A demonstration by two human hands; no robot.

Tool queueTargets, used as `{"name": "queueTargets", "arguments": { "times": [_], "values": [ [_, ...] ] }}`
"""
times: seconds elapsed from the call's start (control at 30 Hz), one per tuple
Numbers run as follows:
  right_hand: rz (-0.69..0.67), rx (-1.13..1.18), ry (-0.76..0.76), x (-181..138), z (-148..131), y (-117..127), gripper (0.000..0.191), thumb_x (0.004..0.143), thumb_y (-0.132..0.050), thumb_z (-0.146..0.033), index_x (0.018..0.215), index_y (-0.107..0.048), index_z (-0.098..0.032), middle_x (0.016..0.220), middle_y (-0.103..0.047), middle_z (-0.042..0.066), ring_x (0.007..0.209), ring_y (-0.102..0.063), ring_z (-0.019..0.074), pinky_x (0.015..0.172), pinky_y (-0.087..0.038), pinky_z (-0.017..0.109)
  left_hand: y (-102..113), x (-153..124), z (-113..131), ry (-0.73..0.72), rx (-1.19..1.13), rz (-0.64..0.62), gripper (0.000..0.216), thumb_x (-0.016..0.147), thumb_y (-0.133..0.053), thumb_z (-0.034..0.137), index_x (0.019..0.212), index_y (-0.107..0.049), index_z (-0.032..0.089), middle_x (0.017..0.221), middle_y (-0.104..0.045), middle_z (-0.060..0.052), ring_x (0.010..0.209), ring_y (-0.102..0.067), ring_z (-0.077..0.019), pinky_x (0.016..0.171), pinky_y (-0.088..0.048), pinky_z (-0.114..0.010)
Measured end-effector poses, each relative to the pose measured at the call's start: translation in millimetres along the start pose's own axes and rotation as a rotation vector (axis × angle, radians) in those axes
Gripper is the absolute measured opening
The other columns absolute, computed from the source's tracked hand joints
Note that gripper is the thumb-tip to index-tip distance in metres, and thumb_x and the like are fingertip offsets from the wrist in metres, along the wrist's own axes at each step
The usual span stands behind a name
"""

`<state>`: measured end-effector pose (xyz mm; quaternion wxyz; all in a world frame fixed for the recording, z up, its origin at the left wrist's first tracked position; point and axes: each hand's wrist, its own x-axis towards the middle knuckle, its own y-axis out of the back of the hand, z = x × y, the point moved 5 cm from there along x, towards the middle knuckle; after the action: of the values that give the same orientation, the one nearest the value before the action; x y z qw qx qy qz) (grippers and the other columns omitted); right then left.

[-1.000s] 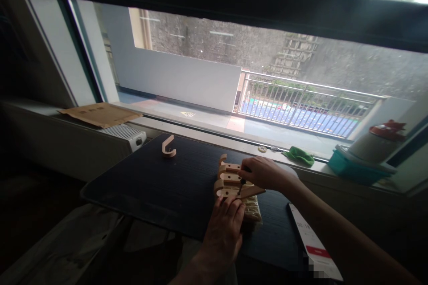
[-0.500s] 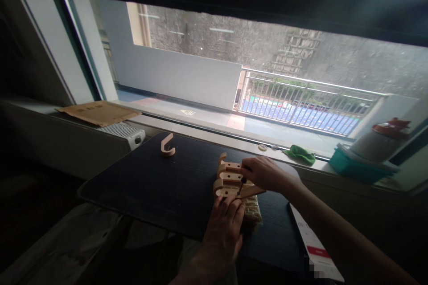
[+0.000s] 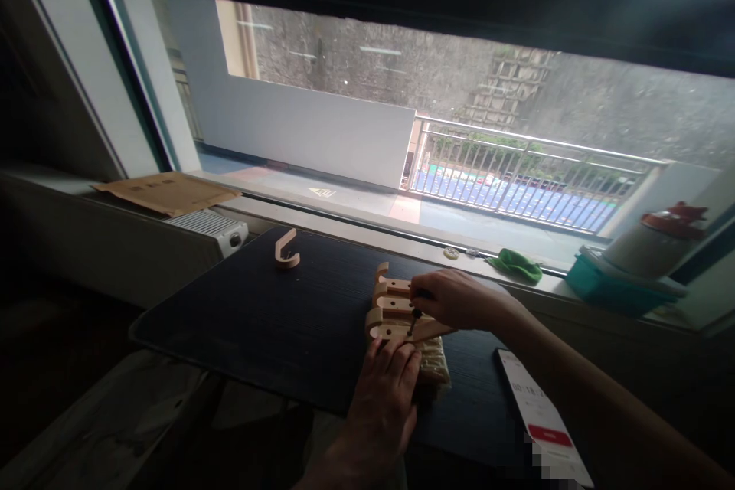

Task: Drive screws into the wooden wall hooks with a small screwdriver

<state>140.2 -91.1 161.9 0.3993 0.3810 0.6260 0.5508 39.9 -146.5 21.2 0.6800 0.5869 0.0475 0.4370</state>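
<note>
A: Where does the work lie?

B: Take the window (image 3: 356,84) as twelve; the nearest wooden hook (image 3: 396,331) lies at about one o'clock from the left hand (image 3: 383,390) and at eight from the right hand (image 3: 456,300); its long axis runs from a curl at nine across towards three; two more wooden hooks (image 3: 393,304) sit side by side beyond it, towards twelve; a wrapped block (image 3: 435,364) shows at five.

A: Which hand is nearer, and how are they set?

B: The left is nearer, its fingertips laid on the hook's near side; the thumb is hard to see, so I cannot tell whether it grips or only presses; the right is curled firmly round a dark-handled driver (image 3: 416,315), its shaft slanting down towards seven, to the hole at the hook's three o'clock side.

A: What can't you make out?

B: The driver's tip, too small and dark to say if it is seated; most of the handle, hidden in the fist; something thin beside the curl of a loose wooden hook (image 3: 285,253), at ten on the black table (image 3: 276,329); and the near end of a phone (image 3: 531,398), at four, partly lost.
</note>
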Motion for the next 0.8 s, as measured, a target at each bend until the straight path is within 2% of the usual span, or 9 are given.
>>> {"name": "queueTargets", "arguments": {
  "times": [0.2, 0.37, 0.43, 0.53, 0.63, 0.8],
  "values": [
    [0.07, 0.003, -0.115, 2, 9, -10, 0.027, 0.09, -0.041, -0.035, 0.086, -0.06, -0.017, 0.073, -0.061, 0.002, 0.061, -0.05, 0.0107, 0.057, -0.032, 0.022, 0, 0, 0, 0.006, -0.008, 0.0, 0.056, 0.074, -0.054, 0.013, 0.128, -0.045, 0.018, 0.132, -0.049, -0.005, 0.128, -0.035, -0.0253, 0.111, -0.022, -0.05],
    [0.013, -0.048, -0.127, -1, 6, -3, 0.032, 0.09, -0.04, -0.043, 0.087, -0.062, -0.019, 0.075, -0.064, 0.003, 0.061, -0.052, 0.012, 0.054, -0.031, 0.024, 2, -3, 4, 0.001, 0.019, 0.013, 0.058, 0.074, -0.053, 0.012, 0.13, -0.043, 0.018, 0.133, -0.048, -0.005, 0.127, -0.036, -0.026, 0.11, -0.022, -0.052],
    [0.005, -0.064, -0.082, -4, 2, 1, 0.028, 0.088, -0.043, -0.041, 0.089, -0.063, -0.021, 0.077, -0.065, 0.002, 0.063, -0.054, 0.0125, 0.055, -0.031, 0.024, 4, -5, 6, -0.002, 0.044, 0.012, 0.058, 0.073, -0.052, 0.011, 0.13, -0.043, 0.017, 0.132, -0.049, -0.006, 0.123, -0.039, -0.0264, 0.109, -0.025, -0.051],
    [-0.016, -0.079, 0.096, -6, -10, 3, 0.021, 0.088, -0.045, -0.032, 0.085, -0.062, -0.021, 0.079, -0.065, 0.001, 0.067, -0.055, 0.0124, 0.057, -0.032, 0.024, 4, -10, 9, -0.011, 0.081, 0.007, 0.055, 0.074, -0.051, 0.011, 0.129, -0.044, 0.015, 0.129, -0.052, -0.007, 0.118, -0.044, -0.027, 0.104, -0.033, -0.048],
    [-0.074, -0.077, 0.244, -6, -18, -1, 0.022, 0.09, -0.043, -0.029, 0.083, -0.061, -0.019, 0.078, -0.063, 0.002, 0.067, -0.054, 0.0119, 0.058, -0.032, 0.023, 3, -12, 9, -0.03, 0.098, 0.013, 0.052, 0.076, -0.051, 0.014, 0.128, -0.045, 0.014, 0.128, -0.052, -0.008, 0.115, -0.045, -0.0272, 0.101, -0.035, -0.046],
    [-0.1, -0.043, 0.261, -2, -12, -5, 0.025, 0.094, -0.037, -0.029, 0.096, -0.059, -0.017, 0.076, -0.061, 0.003, 0.065, -0.053, 0.012, 0.058, -0.032, 0.024, -2, -10, 3, -0.069, 0.066, 0.036, 0.054, 0.073, -0.053, 0.014, 0.127, -0.045, 0.015, 0.125, -0.054, -0.007, 0.111, -0.045, -0.0256, 0.101, -0.034, -0.045]
  ]
}}
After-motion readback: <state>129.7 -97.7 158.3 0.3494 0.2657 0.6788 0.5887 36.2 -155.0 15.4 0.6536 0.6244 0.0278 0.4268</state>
